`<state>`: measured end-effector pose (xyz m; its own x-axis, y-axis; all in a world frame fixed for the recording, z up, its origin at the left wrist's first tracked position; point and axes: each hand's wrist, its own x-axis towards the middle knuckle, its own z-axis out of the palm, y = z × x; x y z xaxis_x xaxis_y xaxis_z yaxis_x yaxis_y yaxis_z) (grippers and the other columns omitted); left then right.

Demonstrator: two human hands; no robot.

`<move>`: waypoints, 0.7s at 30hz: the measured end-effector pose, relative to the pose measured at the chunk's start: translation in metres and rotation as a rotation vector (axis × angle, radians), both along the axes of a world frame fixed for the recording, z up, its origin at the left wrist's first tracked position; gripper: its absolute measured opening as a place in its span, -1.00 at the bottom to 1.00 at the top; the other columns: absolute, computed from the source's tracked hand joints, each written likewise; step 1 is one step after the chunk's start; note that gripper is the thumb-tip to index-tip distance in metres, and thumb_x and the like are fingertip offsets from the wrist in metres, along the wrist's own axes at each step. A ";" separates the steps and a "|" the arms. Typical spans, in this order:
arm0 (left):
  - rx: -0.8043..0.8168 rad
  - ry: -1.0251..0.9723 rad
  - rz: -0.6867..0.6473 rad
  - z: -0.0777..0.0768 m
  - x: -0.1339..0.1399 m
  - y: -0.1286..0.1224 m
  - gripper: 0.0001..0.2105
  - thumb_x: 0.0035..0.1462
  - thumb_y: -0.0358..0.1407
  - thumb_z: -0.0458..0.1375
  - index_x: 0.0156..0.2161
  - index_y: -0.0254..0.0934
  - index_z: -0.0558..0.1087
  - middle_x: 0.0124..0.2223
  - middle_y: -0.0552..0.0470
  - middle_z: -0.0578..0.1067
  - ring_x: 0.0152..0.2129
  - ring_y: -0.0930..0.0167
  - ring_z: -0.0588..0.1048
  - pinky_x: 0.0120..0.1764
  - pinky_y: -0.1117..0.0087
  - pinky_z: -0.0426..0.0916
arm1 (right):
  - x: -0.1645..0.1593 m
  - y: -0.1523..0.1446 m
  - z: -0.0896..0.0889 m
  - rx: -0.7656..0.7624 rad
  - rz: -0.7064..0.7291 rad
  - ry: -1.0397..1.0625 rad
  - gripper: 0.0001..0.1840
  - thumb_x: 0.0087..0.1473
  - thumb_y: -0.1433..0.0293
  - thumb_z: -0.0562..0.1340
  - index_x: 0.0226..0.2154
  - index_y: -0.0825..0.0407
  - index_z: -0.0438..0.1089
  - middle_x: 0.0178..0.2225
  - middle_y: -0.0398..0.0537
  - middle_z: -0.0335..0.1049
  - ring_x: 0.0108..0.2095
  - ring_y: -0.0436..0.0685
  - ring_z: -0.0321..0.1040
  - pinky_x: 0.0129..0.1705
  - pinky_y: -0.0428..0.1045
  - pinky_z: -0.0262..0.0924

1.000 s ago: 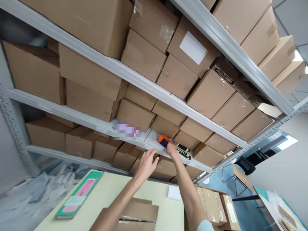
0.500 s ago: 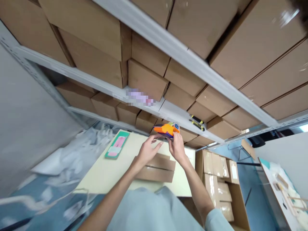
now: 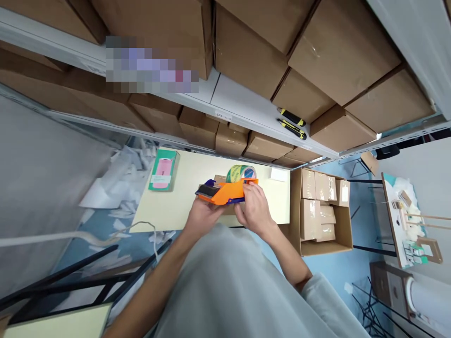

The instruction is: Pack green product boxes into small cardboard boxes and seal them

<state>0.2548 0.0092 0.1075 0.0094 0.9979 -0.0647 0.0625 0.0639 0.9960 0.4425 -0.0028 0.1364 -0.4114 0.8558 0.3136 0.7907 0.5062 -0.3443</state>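
Your right hand [image 3: 256, 207] pinches the tape dispenser [image 3: 230, 191] near its tape roll [image 3: 233, 173]; can't tell your left hand [image 3: 201, 218]'s grip at the dark end, so imo steady both ends.

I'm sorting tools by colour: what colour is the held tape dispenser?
The dispenser is mostly orange with dark blue parts, seen best in the head view.

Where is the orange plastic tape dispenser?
In the head view, the orange plastic tape dispenser is near the centre, held between the left hand and the right hand, above the pale yellow-green rectangular table.
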 end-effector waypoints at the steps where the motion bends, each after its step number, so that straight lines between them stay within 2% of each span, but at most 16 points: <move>1: -0.022 -0.008 -0.013 0.001 0.001 -0.001 -0.42 0.07 0.23 0.41 -0.05 -0.25 0.66 0.06 -0.20 0.72 0.04 0.06 0.70 0.22 -0.01 0.59 | 0.003 0.000 0.000 -0.021 0.001 0.005 -0.49 0.35 0.40 0.15 0.30 0.13 0.29 0.08 0.32 0.58 0.14 0.40 0.54 0.31 0.42 0.42; 4: -0.132 -0.049 -0.087 0.007 0.001 -0.006 -0.36 0.06 0.29 0.41 -0.04 -0.25 0.68 0.07 -0.21 0.73 0.10 0.00 0.68 0.26 -0.05 0.56 | 0.013 0.001 0.000 -0.084 0.018 0.028 -0.50 0.38 0.36 0.18 0.31 0.12 0.26 0.09 0.33 0.58 0.15 0.42 0.55 0.26 0.38 0.48; 8: -0.238 -0.102 -0.173 0.013 -0.002 -0.011 -0.26 0.02 0.35 0.42 -0.01 -0.31 0.67 0.00 -0.25 0.75 0.04 -0.02 0.71 0.24 -0.11 0.57 | 0.023 0.002 0.001 -0.176 0.089 0.007 -0.61 0.44 0.31 0.21 0.23 0.08 0.28 0.03 0.28 0.60 0.08 0.39 0.59 0.12 0.29 0.55; 11: -0.275 -0.104 -0.197 0.012 -0.011 -0.012 -0.19 0.00 0.38 0.41 0.06 -0.32 0.64 0.04 -0.29 0.73 0.07 -0.03 0.70 0.21 -0.08 0.60 | 0.026 0.000 0.001 -0.151 0.136 -0.054 -0.75 0.47 0.34 0.20 0.12 0.05 0.34 -0.06 0.21 0.61 -0.01 0.36 0.60 0.13 0.29 0.54; 13: -0.229 -0.066 -0.177 0.010 -0.022 -0.012 -0.16 0.01 0.37 0.41 0.16 -0.29 0.61 0.15 -0.30 0.69 0.16 -0.02 0.65 0.24 -0.03 0.58 | 0.027 -0.002 0.004 -0.106 0.138 -0.112 -0.78 0.46 0.46 0.14 0.10 0.04 0.37 -0.11 0.15 0.61 -0.06 0.32 0.59 0.20 0.28 0.50; 15: -0.139 -0.019 -0.140 0.010 -0.034 -0.011 -0.16 0.06 0.29 0.42 0.29 -0.25 0.53 0.27 -0.30 0.62 0.25 0.02 0.60 0.29 0.01 0.54 | 0.027 -0.005 0.008 -0.077 0.127 -0.183 -0.68 0.46 0.58 0.07 0.12 0.03 0.38 -0.15 0.09 0.60 -0.08 0.27 0.57 0.23 0.24 0.48; 17: -0.047 0.036 -0.122 0.013 -0.046 -0.012 -0.24 0.15 0.15 0.40 0.35 -0.19 0.48 0.36 -0.27 0.55 0.29 0.07 0.56 0.33 0.04 0.51 | 0.027 -0.006 0.013 -0.049 0.127 -0.254 -0.62 0.47 0.63 0.02 0.16 0.02 0.37 -0.16 0.06 0.59 -0.09 0.23 0.56 0.24 0.20 0.47; 21: 0.095 0.181 -0.160 0.026 -0.057 -0.014 -0.56 0.29 -0.10 0.28 0.23 -0.13 0.58 0.30 -0.15 0.59 0.29 0.17 0.55 0.35 0.06 0.49 | 0.028 -0.006 0.018 0.007 0.157 -0.365 -0.61 0.50 0.64 0.00 0.17 0.02 0.36 -0.16 0.04 0.56 -0.12 0.22 0.54 0.22 0.16 0.49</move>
<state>0.1982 -0.0052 0.1336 0.1642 0.9863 0.0147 0.2424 -0.0548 0.9686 0.4710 -0.0090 0.1549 -0.6226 0.7720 0.1283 0.7732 0.6321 -0.0513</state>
